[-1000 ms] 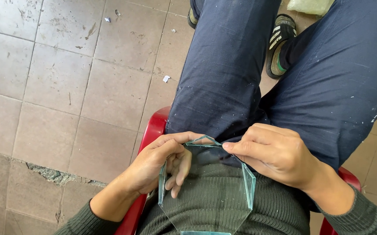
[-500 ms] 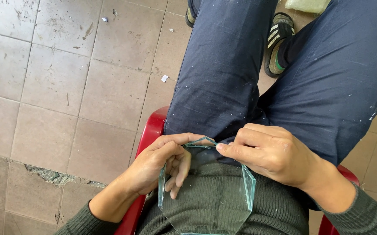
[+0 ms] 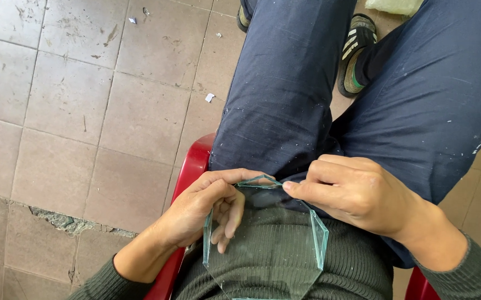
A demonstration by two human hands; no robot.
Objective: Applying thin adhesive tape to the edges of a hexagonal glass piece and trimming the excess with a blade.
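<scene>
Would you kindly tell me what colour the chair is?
Red: the chair edge shows best in the head view.

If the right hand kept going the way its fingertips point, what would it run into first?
Most likely the left hand: the right hand points left along the top edge of the glass pane, whose far corner the left fingers hold. Depth is unclear.

We lose the glass pane's lower tip past the bottom edge; our far shoe is cut off on top.

The pane is clear, smooth glass with greenish cut edges. The chair is glossy red plastic, the trousers matt navy cloth, the sweater ribbed knit, the floor tiles matt and scuffed.
</scene>
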